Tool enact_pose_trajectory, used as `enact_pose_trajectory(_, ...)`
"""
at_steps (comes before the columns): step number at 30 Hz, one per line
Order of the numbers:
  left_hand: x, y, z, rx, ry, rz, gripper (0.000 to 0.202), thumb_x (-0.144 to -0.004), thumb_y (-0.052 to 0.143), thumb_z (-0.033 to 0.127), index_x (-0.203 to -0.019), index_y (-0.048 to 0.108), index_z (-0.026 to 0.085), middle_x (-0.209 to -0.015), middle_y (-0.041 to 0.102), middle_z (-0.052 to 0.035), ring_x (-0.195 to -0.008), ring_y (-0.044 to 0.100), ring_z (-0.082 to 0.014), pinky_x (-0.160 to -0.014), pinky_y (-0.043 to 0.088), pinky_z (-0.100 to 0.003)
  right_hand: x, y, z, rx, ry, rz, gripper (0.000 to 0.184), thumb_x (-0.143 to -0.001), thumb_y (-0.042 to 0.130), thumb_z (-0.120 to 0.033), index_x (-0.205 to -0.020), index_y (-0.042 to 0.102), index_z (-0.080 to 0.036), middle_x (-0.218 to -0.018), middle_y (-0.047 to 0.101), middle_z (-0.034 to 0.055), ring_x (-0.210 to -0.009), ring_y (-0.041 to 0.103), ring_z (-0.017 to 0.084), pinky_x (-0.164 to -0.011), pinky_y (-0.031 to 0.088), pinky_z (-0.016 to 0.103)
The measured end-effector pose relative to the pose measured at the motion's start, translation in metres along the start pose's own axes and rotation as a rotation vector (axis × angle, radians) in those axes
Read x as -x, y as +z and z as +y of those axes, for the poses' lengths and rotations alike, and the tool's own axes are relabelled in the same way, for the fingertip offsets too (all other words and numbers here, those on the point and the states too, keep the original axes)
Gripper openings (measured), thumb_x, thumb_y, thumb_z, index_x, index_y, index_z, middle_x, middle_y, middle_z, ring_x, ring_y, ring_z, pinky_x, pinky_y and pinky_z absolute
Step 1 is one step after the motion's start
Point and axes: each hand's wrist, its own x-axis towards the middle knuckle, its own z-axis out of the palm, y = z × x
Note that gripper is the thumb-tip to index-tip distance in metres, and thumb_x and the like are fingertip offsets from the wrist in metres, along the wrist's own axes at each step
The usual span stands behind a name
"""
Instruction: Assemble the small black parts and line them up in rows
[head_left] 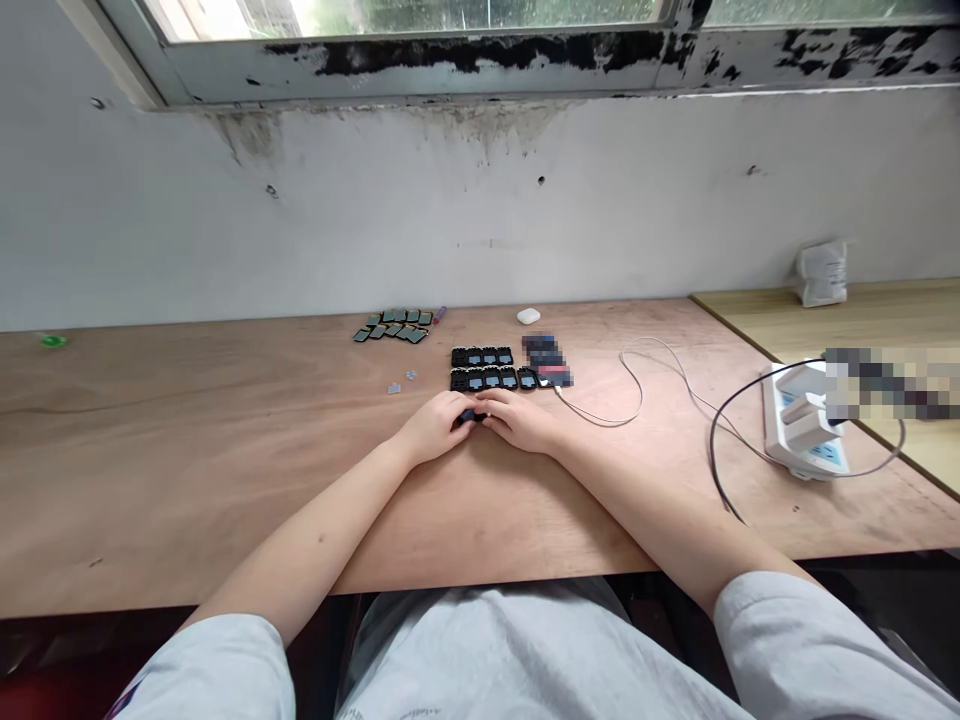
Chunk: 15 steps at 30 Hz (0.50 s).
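Note:
My left hand [435, 425] and my right hand [519, 420] meet at the middle of the wooden table [187, 480], fingers curled together around a small black part [468, 415] held between them. Just beyond my fingers lie two rows of several small black square parts [484, 368] with pale blue centres. Further back left is a cluster of several dark greenish flat pieces [395, 327]. Two tiny pale bits [401, 382] lie to the left of the black rows.
A white power strip [802, 420] with plugged adapters sits at the right, its black cable [720, 450] looping over the table. A thin white cable [637, 385] runs toward the parts. A white earbud case [528, 316], a green cap [52, 341] far left, a white bag [822, 272] far right.

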Motion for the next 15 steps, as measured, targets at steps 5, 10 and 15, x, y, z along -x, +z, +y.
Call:
enact_pose_trajectory(5, 0.006, -0.01, -0.028, -0.034, -0.186, 0.276, 0.026, -0.101, 0.049, 0.031, -0.113, 0.068, 0.018, -0.111, 0.07, -0.0115, -0.103, 0.067, -0.0236, -0.092, 0.055, -0.037, 0.002, -0.004, 0.001, 0.002, 0.045, 0.058, 0.033, -0.098, 0.057, -0.018, -0.13, 0.061, -0.022, -0.146, 0.052, 0.0149, -0.128, 0.06, 0.026, -0.108, 0.053, 0.046)
enact_pose_trajectory(10, 0.014, -0.024, -0.073, 0.139, -0.745, 0.531, 0.032, -0.099, 0.053, 0.03, -0.123, 0.068, 0.016, -0.07, 0.069, -0.0035, -0.063, 0.068, -0.019, -0.067, 0.056, -0.031, 0.002, -0.007, 0.001, 0.054, 0.045, -0.019, 0.019, -0.097, 0.055, -0.016, -0.113, 0.066, -0.019, -0.139, 0.057, 0.0156, -0.11, 0.067, 0.023, -0.097, 0.057, 0.04)
enact_pose_trajectory(15, 0.012, -0.025, -0.084, 0.632, -0.944, 0.804, 0.02, -0.094, 0.064, 0.023, -0.111, 0.068, 0.014, -0.077, 0.071, -0.006, -0.052, 0.067, -0.0135, -0.047, 0.046, -0.02, 0.001, -0.009, -0.002, 0.07, 0.037, -0.033, 0.017, -0.096, 0.055, -0.014, -0.108, 0.067, -0.018, -0.135, 0.059, 0.0154, -0.107, 0.067, 0.022, -0.094, 0.057, 0.038)
